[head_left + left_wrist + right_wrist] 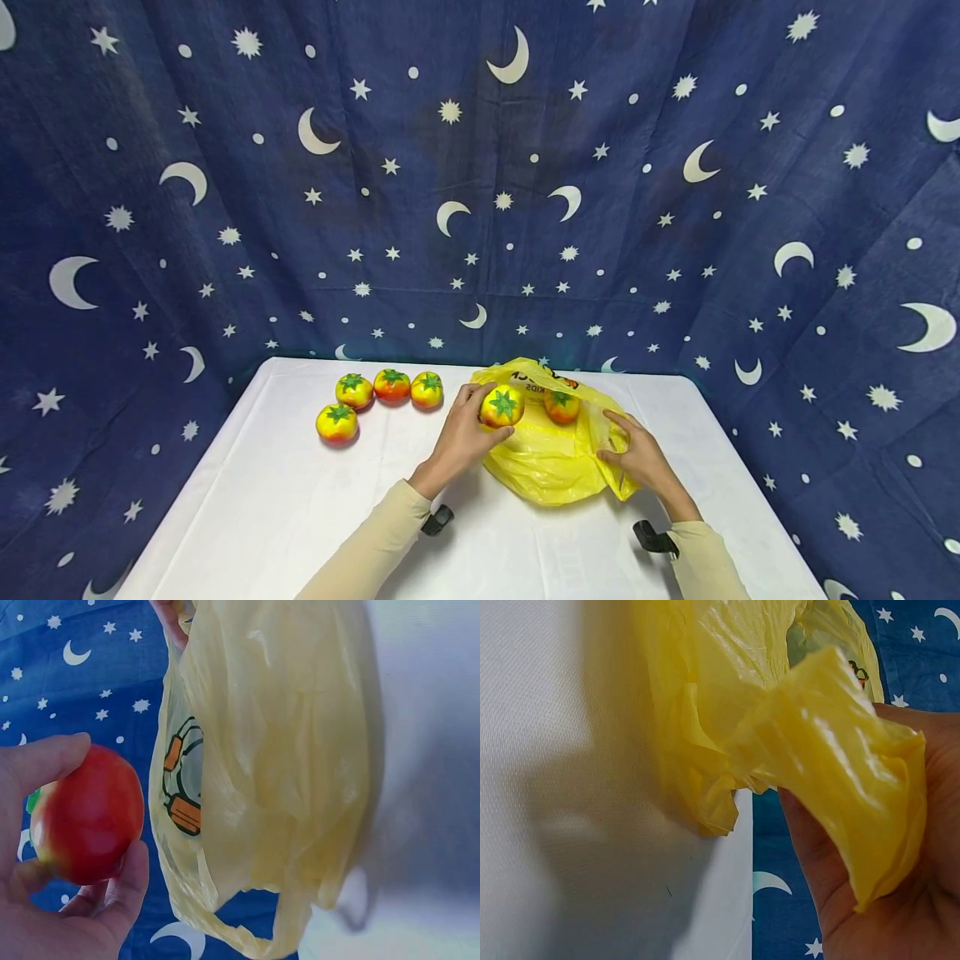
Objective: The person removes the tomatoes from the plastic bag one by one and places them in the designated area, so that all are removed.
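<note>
My left hand (462, 431) grips a yellow and red tomato (502, 406) with a green leafy top, fingers and thumb around its sides. In the left wrist view this tomato (94, 817) shows its red underside, apart from the bag. A yellow plastic bag (551, 479) lies on the table with its mouth open toward me. Another tomato (562, 407) sits inside it. At the bag's right side my right hand (643, 455) holds the rim. In the right wrist view, a handle flap (832, 765) of the bag lies over the palm and hides part of the fingers.
Several similar tomatoes (392, 387) stand at the back left of the white table (285, 517), one (337, 424) of them nearer the front. Behind the table hangs a dark blue cloth (420, 275) with moons and stars.
</note>
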